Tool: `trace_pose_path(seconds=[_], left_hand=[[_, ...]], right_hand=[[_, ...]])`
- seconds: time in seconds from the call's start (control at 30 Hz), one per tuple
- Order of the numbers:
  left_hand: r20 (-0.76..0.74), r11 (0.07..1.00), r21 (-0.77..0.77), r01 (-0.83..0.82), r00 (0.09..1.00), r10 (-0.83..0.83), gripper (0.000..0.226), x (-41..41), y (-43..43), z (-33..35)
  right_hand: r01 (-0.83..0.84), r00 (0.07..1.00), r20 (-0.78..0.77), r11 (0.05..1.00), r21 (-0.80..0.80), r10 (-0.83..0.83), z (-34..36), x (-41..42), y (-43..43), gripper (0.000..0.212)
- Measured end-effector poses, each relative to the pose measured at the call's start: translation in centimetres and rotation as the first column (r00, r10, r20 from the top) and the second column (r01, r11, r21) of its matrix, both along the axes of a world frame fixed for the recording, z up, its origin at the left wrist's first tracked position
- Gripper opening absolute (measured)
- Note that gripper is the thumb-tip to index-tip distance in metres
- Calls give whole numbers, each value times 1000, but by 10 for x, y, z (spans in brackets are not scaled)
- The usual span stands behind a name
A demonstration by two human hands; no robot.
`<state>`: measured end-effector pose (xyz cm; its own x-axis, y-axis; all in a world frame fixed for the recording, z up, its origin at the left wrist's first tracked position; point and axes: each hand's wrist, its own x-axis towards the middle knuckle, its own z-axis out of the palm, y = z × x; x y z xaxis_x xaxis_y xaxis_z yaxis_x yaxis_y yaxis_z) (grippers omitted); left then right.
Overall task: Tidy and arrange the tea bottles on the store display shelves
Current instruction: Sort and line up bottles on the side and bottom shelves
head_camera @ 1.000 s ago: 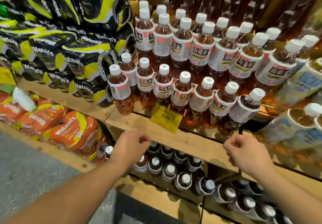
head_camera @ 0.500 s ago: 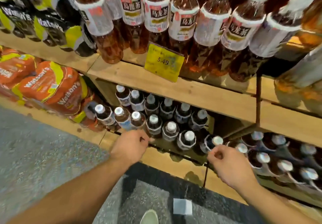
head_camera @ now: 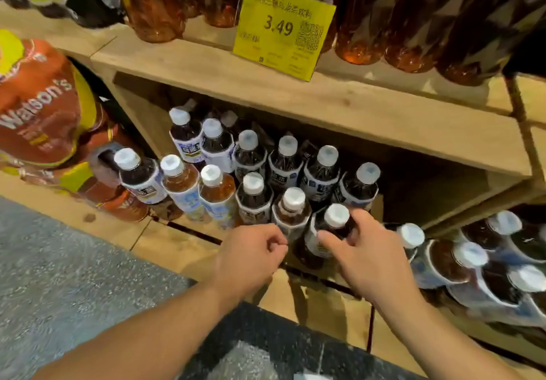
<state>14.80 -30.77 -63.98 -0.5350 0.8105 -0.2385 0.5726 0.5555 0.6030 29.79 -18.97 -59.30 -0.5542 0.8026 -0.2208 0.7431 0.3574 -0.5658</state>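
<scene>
Lower shelf, front row.

- Right hand (head_camera: pixel 363 258): fingers (head_camera: pixel 365 220) and thumb are wrapped round the shoulder of a dark tea bottle with white screw cap and white label (head_camera: pixel 336 215). The bottle is seen upright at the front edge of the lower wooden shelf (head_camera: pixel 165 240), at the 3 o'clock end of its row.
- Left hand (head_camera: pixel 248 261): fingers are clenched into a loose fist, with nothing seen in them. The hand is held at 9 o'clock of the gripped bottle, just beside a neighbouring dark bottle (head_camera: pixel 293 199); contact cannot be told.
- Two paler amber bottles (head_camera: pixel 180 178) are noted at 9 o'clock in the same row.
- A cluster of white-capped bottles (head_camera: pixel 472 261), blurred, is seen at 3 o'clock.
- A yellow price card marked 3.49 (head_camera: pixel 283 28) is seen at 12 o'clock on the upper wooden shelf (head_camera: pixel 325 104).
- An orange shrink-wrapped pack (head_camera: pixel 38 107) is noted at 9 o'clock.
</scene>
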Motion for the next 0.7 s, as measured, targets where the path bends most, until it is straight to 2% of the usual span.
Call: trace_pose_path(seconds=[0.1,0.27,0.43,0.57,0.7], left_hand=[[-95,994,48,100,991,-95,10,-4,9,-17],[-195,970,165,176,970,-142,22,-4,1,-66],[-164,949,288,126,983,-80,20,-2,-18,-83],[-171,945,322,56,985,0,11,-19,-44,-66],[-236,902,432,2,965,111,5,-42,-65,-45]], right_hand=[[-3,1000,18,997,77,1,-7,-5,5,38],[-79,996,54,991,104,74,-8,-4,18,30],[-143,985,120,977,160,125,-5,-3,14,31],[-103,990,113,986,127,89,13,-2,9,33],[-170,959,262,960,221,109,28,-7,4,36]])
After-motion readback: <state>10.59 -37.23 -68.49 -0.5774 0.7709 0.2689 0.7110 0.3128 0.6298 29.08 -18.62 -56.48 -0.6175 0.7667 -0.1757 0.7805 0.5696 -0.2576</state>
